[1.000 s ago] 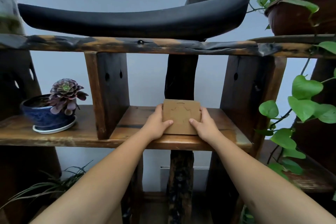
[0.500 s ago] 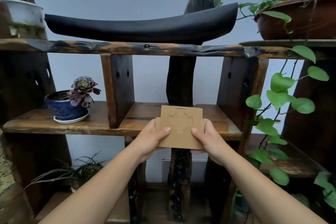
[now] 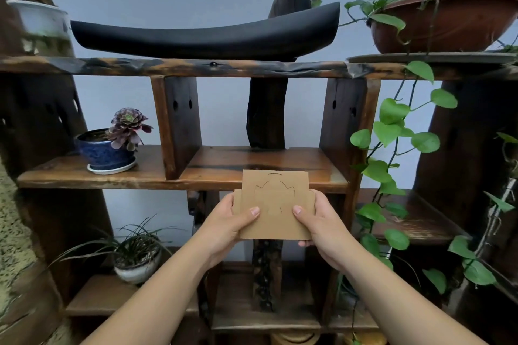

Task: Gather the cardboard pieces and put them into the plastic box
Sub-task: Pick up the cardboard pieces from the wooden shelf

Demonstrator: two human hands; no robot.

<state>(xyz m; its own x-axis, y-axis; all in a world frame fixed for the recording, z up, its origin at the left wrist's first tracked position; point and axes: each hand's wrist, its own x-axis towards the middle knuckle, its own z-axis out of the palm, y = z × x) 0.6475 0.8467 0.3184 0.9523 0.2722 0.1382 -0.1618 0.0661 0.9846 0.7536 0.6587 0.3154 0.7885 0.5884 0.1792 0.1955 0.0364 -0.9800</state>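
Lifted clear of the wooden shelf [image 3: 252, 159] where they rested a second ago, the cardboard pieces [image 3: 273, 204] now hang in the air just in front of its edge — a small stack, slightly fanned. The left hand [image 3: 228, 221] and right hand [image 3: 322, 221] each pinch a side, thumbs on the front face and fingers behind, a two-sided grip that likely keeps the loose sheets squared together for carrying. No plastic box is in view — the drop-off lies elsewhere.

Cardboard pieces [image 3: 275, 204] before the shelf [image 3: 213, 168], potted succulent [image 3: 112, 143] far left
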